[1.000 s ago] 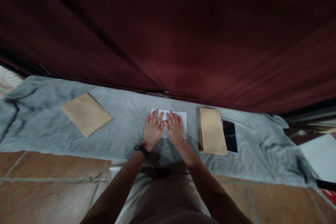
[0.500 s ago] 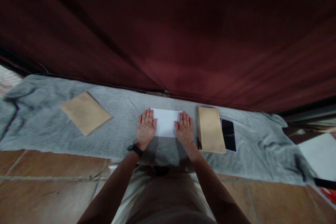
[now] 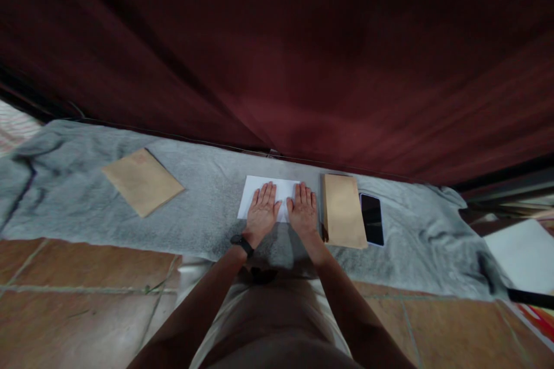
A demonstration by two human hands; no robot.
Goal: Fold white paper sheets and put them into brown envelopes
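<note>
A folded white sheet of paper (image 3: 250, 191) lies on a grey towel (image 3: 203, 207) spread over the floor. My left hand (image 3: 262, 213) rests flat on the middle of the paper, fingers stretched out, a dark watch on its wrist. My right hand (image 3: 304, 210) presses flat on the paper's right end, fingers together and extended. Both palms face down and hold nothing. The hands hide most of the sheet; only its left part and top edge show.
A stack of brown envelopes (image 3: 343, 210) lies just right of my right hand, with a black phone (image 3: 372, 219) beside it. Another brown envelope (image 3: 141, 180) sits to the left on the towel. A dark red curtain (image 3: 277, 57) hangs behind. Terracotta tiles (image 3: 78, 294) lie in front.
My hands first slid apart to the paper's ends. Since then my left hand has slid right onto the middle of the paper, uncovering its left part, while the right hand stays at the right end.
</note>
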